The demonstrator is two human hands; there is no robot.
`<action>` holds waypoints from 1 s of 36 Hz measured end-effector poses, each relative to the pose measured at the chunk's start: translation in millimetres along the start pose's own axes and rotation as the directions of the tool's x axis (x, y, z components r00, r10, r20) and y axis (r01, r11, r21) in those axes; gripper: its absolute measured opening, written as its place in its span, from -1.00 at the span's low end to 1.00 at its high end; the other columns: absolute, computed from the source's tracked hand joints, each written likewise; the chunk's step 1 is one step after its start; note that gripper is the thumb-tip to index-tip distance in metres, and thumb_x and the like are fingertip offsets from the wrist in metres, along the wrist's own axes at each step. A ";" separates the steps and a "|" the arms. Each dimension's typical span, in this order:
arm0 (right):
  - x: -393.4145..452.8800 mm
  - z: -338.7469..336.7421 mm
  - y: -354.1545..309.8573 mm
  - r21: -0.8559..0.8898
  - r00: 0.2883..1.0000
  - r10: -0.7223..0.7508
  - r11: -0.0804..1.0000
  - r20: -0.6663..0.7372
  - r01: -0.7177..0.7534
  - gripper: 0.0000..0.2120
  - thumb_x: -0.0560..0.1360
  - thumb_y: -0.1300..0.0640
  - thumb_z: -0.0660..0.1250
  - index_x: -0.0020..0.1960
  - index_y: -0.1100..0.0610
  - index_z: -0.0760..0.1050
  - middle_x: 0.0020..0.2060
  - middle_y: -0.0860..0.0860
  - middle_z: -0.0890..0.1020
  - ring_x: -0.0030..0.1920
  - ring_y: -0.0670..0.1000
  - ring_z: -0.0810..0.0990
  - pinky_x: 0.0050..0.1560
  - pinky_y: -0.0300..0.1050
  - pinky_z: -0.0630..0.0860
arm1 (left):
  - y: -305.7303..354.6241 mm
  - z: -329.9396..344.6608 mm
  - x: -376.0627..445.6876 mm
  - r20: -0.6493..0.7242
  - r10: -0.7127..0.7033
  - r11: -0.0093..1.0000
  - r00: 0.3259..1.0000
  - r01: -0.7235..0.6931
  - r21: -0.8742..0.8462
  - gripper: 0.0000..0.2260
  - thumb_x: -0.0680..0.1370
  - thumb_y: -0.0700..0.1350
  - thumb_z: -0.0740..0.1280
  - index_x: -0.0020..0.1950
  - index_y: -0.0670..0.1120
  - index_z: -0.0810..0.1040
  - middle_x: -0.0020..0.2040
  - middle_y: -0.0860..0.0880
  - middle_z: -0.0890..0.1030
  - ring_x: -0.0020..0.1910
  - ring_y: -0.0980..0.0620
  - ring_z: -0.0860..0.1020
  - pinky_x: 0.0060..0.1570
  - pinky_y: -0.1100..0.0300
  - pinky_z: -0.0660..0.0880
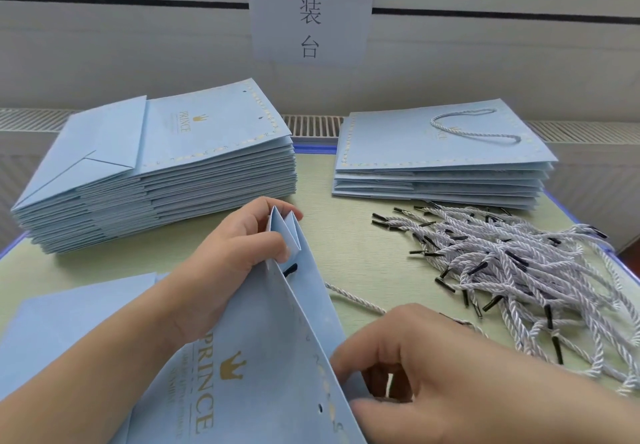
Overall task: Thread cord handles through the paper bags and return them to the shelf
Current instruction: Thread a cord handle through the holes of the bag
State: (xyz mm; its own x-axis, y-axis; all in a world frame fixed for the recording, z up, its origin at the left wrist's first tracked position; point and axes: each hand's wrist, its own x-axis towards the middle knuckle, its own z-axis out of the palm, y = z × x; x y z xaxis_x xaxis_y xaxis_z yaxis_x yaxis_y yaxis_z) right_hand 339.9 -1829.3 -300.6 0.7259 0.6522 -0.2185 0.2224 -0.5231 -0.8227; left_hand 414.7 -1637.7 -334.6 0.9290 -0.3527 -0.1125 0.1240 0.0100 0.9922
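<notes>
A light blue paper bag (263,357) with gold "PRINCE" lettering is tilted up in front of me, its open top edge pointing away. My left hand (239,253) grips the bag's folded far corner. A black cord tip (290,269) pokes through a hole just below those fingers. The white cord (356,299) runs from there across the table toward my right hand (415,367), whose fingers curl at the bag's near top edge; I cannot see what they pinch.
A tall stack of flat bags without handles (156,173) lies at the left back. A lower stack of bags with cord handles (443,156) sits at the right back. Loose white cords with black tips (519,270) are heaped on the green table (346,235) at the right.
</notes>
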 end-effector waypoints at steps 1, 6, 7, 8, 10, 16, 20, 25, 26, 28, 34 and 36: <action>0.5 1.0 -0.5 -0.045 1.000 -0.002 0.999 -0.007 0.001 -0.86 0.49 0.13 0.32 -0.04 0.01 0.65 -0.33 0.04 0.55 -0.39 -0.17 0.39 -0.34 -0.37 0.30 | -0.7 0.2 0.5 0.003 -0.001 1.000 1.000 0.001 -0.004 -0.67 0.18 -0.22 0.29 -0.12 0.04 0.59 -0.27 -0.05 0.53 -0.36 -0.02 0.50 -0.30 0.13 0.44; 10.9 15.2 10.6 -0.238 0.996 0.029 0.970 -0.081 -0.048 -0.79 0.47 -0.03 0.38 0.09 -0.07 0.56 -0.08 -0.08 0.41 -0.17 -0.12 0.48 -0.09 -0.18 0.48 | -2.6 0.9 1.2 0.014 -0.013 1.000 1.000 0.013 0.011 -0.65 0.20 -0.23 0.27 -0.06 0.01 0.57 -0.25 -0.05 0.54 -0.37 -0.02 0.52 -0.42 0.19 0.45; 12.7 17.5 12.5 -0.259 0.995 0.044 0.964 -0.089 -0.066 -0.78 0.47 -0.04 0.37 0.11 -0.07 0.55 -0.05 -0.07 0.40 -0.11 -0.08 0.50 -0.04 -0.08 0.50 | -3.0 1.2 1.2 0.014 -0.014 1.000 1.000 0.014 0.016 -0.65 0.20 -0.23 0.28 -0.05 0.00 0.56 -0.26 -0.04 0.54 -0.38 -0.01 0.52 -0.44 0.21 0.45; 13.5 19.0 12.6 -0.270 0.994 0.052 0.960 -0.100 -0.077 -0.78 0.48 -0.04 0.36 0.11 -0.07 0.55 -0.03 -0.06 0.39 -0.06 -0.04 0.51 -0.02 -0.04 0.50 | -3.1 1.5 1.2 0.014 -0.015 1.000 1.000 0.014 0.018 -0.64 0.20 -0.23 0.28 -0.04 0.00 0.56 -0.26 -0.04 0.54 -0.39 0.00 0.52 -0.45 0.22 0.44; 13.8 21.2 12.3 -0.307 0.992 0.049 0.948 -0.117 -0.083 -0.79 0.49 -0.04 0.33 0.12 -0.08 0.54 -0.01 -0.08 0.37 -0.04 0.00 0.51 -0.01 -0.05 0.49 | -3.5 1.4 1.4 0.013 -0.014 1.000 1.000 0.014 0.020 -0.64 0.20 -0.22 0.28 -0.04 0.00 0.56 -0.26 -0.04 0.54 -0.39 0.01 0.52 -0.44 0.21 0.45; 10.0 22.1 11.4 -0.324 0.983 -0.069 0.946 -0.168 0.010 -0.92 0.52 0.03 0.27 -0.01 -0.03 0.51 0.23 -0.34 0.23 0.02 -0.25 0.37 0.08 -0.09 0.46 | -1.3 0.1 1.3 0.004 -0.004 1.000 1.000 0.005 -0.014 -0.65 0.21 -0.22 0.26 -0.05 0.00 0.58 -0.28 -0.04 0.52 -0.37 -0.02 0.52 -0.36 0.15 0.48; 14.8 31.2 15.4 -0.430 0.905 -0.220 0.902 -0.364 0.046 -0.90 0.38 -0.07 0.11 -0.15 -0.08 0.32 0.33 -0.30 0.21 0.24 -0.22 0.24 0.06 -0.06 0.47 | -0.3 -3.5 3.1 -0.039 0.005 1.000 0.999 -0.005 -0.016 -0.64 0.21 -0.20 0.25 -0.02 -0.03 0.55 -0.30 -0.04 0.52 -0.40 0.00 0.50 -0.40 0.19 0.46; 12.0 18.4 13.6 -0.284 0.830 -0.332 0.933 -0.449 0.219 -0.98 0.46 -0.03 0.15 -0.12 -0.14 0.32 -0.09 -0.15 0.56 -0.10 -0.12 0.48 -0.08 -0.18 0.45 | -3.4 -3.1 5.4 -0.048 0.006 1.000 0.999 -0.005 0.022 -0.67 0.22 -0.18 0.27 -0.03 -0.01 0.55 -0.29 -0.03 0.53 -0.41 0.01 0.49 -0.41 0.22 0.43; 9.9 13.3 12.3 -0.090 0.873 -0.273 0.962 -0.404 0.260 -0.98 0.49 -0.01 0.17 -0.12 -0.13 0.36 -0.14 -0.09 0.58 -0.17 -0.10 0.49 -0.11 -0.17 0.45 | -3.6 -3.1 5.9 -0.045 0.005 1.000 0.999 -0.004 0.021 -0.67 0.22 -0.18 0.27 -0.04 -0.01 0.56 -0.28 -0.04 0.53 -0.41 0.00 0.50 -0.40 0.21 0.44; 7.8 5.4 11.3 0.207 0.916 -0.199 0.937 -0.348 0.282 -0.91 0.51 0.12 0.20 -0.16 -0.02 0.42 -0.25 0.01 0.60 -0.25 -0.06 0.51 -0.17 -0.19 0.47 | -3.8 -4.7 6.3 -0.045 -0.003 1.000 0.999 0.003 0.007 -0.66 0.21 -0.18 0.28 -0.03 -0.01 0.56 -0.26 -0.06 0.54 -0.38 -0.03 0.51 -0.38 0.19 0.46; 11.1 -4.3 26.7 0.152 0.954 -0.055 0.983 -0.294 0.103 -0.66 0.41 -0.30 0.14 0.02 -0.09 0.41 -0.12 -0.08 0.55 -0.08 -0.03 0.51 -0.09 -0.15 0.52 | -1.5 -6.1 4.7 -0.027 -0.006 0.999 1.000 0.005 -0.042 -0.64 0.20 -0.20 0.28 -0.02 -0.04 0.56 -0.26 -0.07 0.54 -0.35 -0.03 0.53 -0.34 0.15 0.49; 11.6 -5.8 28.4 -0.018 0.928 -0.045 0.999 -0.371 0.042 -0.60 0.35 -0.42 0.02 0.00 -0.19 0.34 -0.11 -0.15 0.54 -0.12 -0.14 0.49 -0.03 -0.13 0.49 | 1.5 -6.8 3.5 -0.023 -0.007 0.994 1.000 0.004 -0.106 -0.65 0.20 -0.22 0.25 -0.04 -0.06 0.55 -0.29 -0.07 0.53 -0.37 -0.02 0.52 -0.38 0.18 0.50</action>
State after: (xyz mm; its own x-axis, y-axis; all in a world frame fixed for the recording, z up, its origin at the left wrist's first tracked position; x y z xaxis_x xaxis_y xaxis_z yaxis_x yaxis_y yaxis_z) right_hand 358.4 -1839.8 -323.5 0.9045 0.4255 0.0290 0.2641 -0.5054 -0.8215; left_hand 420.5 -1632.6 -333.8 0.9358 -0.3313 -0.1203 0.1641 0.1074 0.9806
